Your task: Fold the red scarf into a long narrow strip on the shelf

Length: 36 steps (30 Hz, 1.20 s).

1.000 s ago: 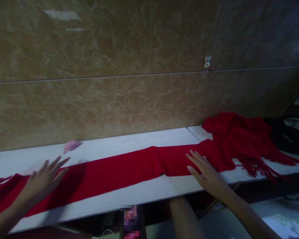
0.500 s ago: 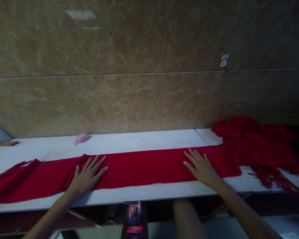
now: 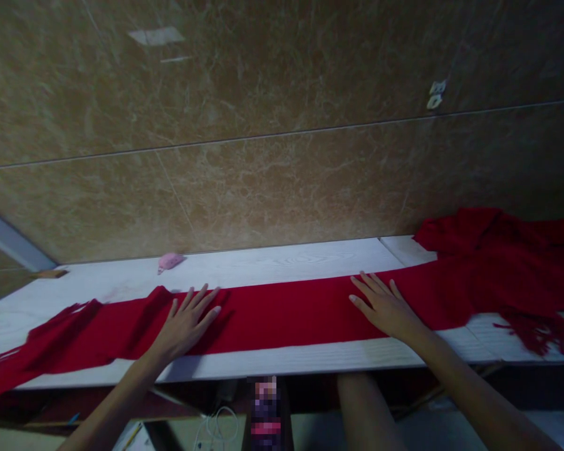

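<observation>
A long red scarf [image 3: 282, 316] with fringed ends lies stretched along the white wooden tabletop [image 3: 282, 260]. My left hand [image 3: 188, 322] is over the scarf left of the middle, fingers spread, palm down. A raised fold of cloth stands just left of it, and the far left part lies wrinkled, its fringe at the picture's edge. My right hand [image 3: 383, 307] rests flat on the scarf further right, fingers also apart. Between both hands the cloth is smooth. Neither hand grips anything.
A pile of red fringed cloth [image 3: 512, 263] lies at the right end against the marbled wall [image 3: 282, 181]. A small pink object [image 3: 170, 262] sits by the wall. A brown block [image 3: 51, 274] is at the far left corner. A white cable [image 3: 223, 423] hangs below the table.
The view has turned left, so the scarf's fringed left end now shows. My left hand has shifted slightly right, away from the raised fold. The right hand stays at about the same place.
</observation>
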Each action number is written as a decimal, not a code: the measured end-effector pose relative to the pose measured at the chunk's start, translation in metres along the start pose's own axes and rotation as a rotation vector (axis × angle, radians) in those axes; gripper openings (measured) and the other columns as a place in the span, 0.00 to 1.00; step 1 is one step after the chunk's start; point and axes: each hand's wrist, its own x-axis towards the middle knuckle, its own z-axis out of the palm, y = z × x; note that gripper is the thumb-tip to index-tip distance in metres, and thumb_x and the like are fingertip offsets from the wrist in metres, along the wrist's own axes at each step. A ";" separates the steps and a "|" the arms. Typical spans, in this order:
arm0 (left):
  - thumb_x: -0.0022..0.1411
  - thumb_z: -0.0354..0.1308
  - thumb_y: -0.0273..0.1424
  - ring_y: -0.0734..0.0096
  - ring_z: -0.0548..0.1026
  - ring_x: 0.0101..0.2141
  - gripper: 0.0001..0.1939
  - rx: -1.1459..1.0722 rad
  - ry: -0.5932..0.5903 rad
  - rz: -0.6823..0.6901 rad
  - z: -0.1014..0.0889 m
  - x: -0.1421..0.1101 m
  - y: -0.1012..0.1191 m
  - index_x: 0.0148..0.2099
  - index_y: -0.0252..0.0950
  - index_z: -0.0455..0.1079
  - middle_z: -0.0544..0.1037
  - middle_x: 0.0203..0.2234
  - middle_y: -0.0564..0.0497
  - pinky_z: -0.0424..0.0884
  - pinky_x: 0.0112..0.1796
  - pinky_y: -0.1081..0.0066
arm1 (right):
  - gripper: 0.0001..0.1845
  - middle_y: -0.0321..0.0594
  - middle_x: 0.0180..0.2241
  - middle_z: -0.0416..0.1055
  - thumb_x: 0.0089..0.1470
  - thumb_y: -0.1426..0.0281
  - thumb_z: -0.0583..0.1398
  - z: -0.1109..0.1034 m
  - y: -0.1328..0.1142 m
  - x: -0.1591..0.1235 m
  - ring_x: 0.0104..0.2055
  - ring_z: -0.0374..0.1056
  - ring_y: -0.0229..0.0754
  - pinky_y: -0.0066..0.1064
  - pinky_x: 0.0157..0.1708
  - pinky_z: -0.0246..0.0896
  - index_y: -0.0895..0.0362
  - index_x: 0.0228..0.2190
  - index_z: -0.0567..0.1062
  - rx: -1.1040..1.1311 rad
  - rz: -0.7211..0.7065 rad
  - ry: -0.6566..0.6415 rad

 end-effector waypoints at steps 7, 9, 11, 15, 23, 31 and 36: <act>0.74 0.38 0.48 0.45 0.47 0.73 0.33 -0.019 -0.051 -0.013 0.009 0.009 0.027 0.76 0.47 0.49 0.48 0.75 0.47 0.48 0.67 0.33 | 0.35 0.48 0.74 0.47 0.70 0.52 0.47 0.000 -0.012 0.005 0.76 0.40 0.56 0.65 0.71 0.34 0.55 0.71 0.60 -0.006 0.030 -0.109; 0.74 0.38 0.47 0.47 0.48 0.73 0.33 0.008 -0.039 -0.024 0.011 0.006 0.015 0.76 0.47 0.49 0.49 0.75 0.47 0.50 0.66 0.33 | 0.35 0.47 0.74 0.46 0.70 0.51 0.47 0.000 -0.019 0.003 0.76 0.38 0.56 0.65 0.71 0.32 0.55 0.71 0.59 -0.004 0.023 -0.120; 0.73 0.37 0.46 0.46 0.49 0.73 0.33 0.021 -0.043 -0.040 0.012 0.002 0.000 0.77 0.46 0.49 0.50 0.75 0.46 0.51 0.66 0.32 | 0.36 0.47 0.74 0.45 0.71 0.51 0.47 -0.001 -0.029 0.001 0.76 0.37 0.55 0.64 0.72 0.31 0.54 0.71 0.59 -0.001 0.014 -0.138; 0.73 0.35 0.48 0.46 0.48 0.73 0.35 0.029 -0.082 -0.062 0.009 -0.004 -0.027 0.77 0.44 0.48 0.49 0.75 0.46 0.49 0.67 0.32 | 0.36 0.47 0.74 0.45 0.71 0.51 0.48 -0.005 -0.048 -0.002 0.77 0.37 0.56 0.64 0.72 0.29 0.55 0.71 0.58 0.022 0.010 -0.153; 0.75 0.38 0.47 0.45 0.43 0.74 0.32 0.009 0.039 0.054 0.002 0.005 0.053 0.76 0.48 0.51 0.49 0.75 0.51 0.49 0.68 0.36 | 0.35 0.48 0.75 0.43 0.71 0.51 0.47 -0.010 -0.125 0.013 0.77 0.36 0.59 0.65 0.72 0.26 0.54 0.71 0.58 0.183 -0.087 -0.106; 0.73 0.41 0.45 0.45 0.48 0.73 0.33 -0.025 -0.017 0.158 0.020 0.015 0.115 0.76 0.46 0.51 0.50 0.74 0.49 0.49 0.68 0.34 | 0.38 0.47 0.75 0.44 0.70 0.47 0.48 -0.005 -0.122 0.012 0.77 0.36 0.54 0.62 0.72 0.24 0.54 0.71 0.59 0.247 -0.127 -0.171; 0.68 0.43 0.42 0.41 0.50 0.72 0.30 -0.008 0.021 0.253 0.030 0.013 0.052 0.68 0.54 0.68 0.57 0.72 0.55 0.50 0.66 0.30 | 0.36 0.44 0.74 0.46 0.70 0.48 0.48 -0.023 -0.038 -0.001 0.77 0.38 0.51 0.60 0.73 0.27 0.52 0.71 0.59 0.145 0.020 -0.149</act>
